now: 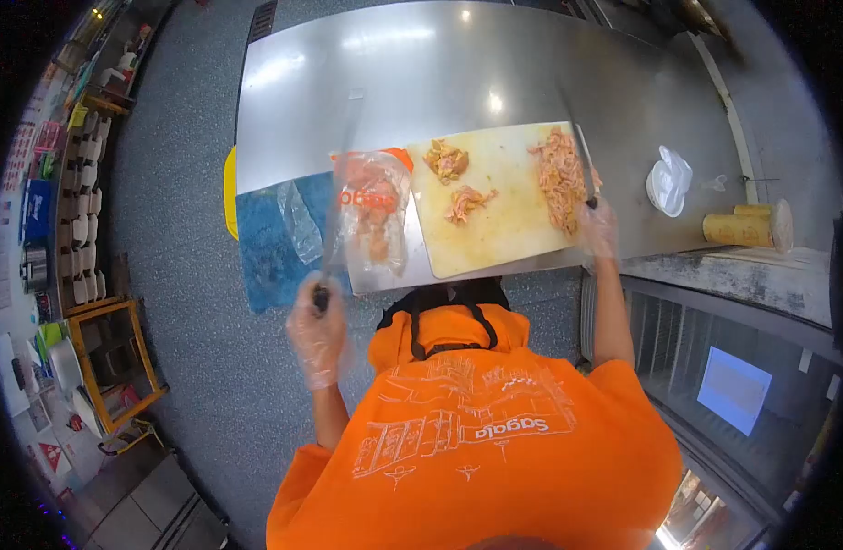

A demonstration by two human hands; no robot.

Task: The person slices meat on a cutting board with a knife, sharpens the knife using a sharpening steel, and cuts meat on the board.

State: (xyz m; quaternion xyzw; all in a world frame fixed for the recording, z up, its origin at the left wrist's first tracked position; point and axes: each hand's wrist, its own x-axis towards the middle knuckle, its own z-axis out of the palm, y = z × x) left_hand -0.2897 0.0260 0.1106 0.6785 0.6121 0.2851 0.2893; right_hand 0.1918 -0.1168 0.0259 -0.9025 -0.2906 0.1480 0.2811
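Note:
My left hand (313, 339), in a clear plastic glove, is closed around the dark handle of a long knife (333, 238). That blade points away from me, blurred, over the side of a blue mat (270, 240) and a clear bag of raw meat (377, 215). My right hand (599, 231), also gloved, grips the handle of a second knife (582, 151) at the right edge of a white cutting board (476, 247). Beside this blade lies a long pile of sliced raw meat (559, 183). Two smaller meat heaps, one yellowish (446, 161) and one pink (467, 203), lie farther left.
The board rests on a steel table (495, 73). Right of it are a white bowl with crumpled plastic (667, 181) and a yellow roll (742, 229). An empty clear bag (299, 225) lies on the blue mat. Shelving (82, 211) lines the left side.

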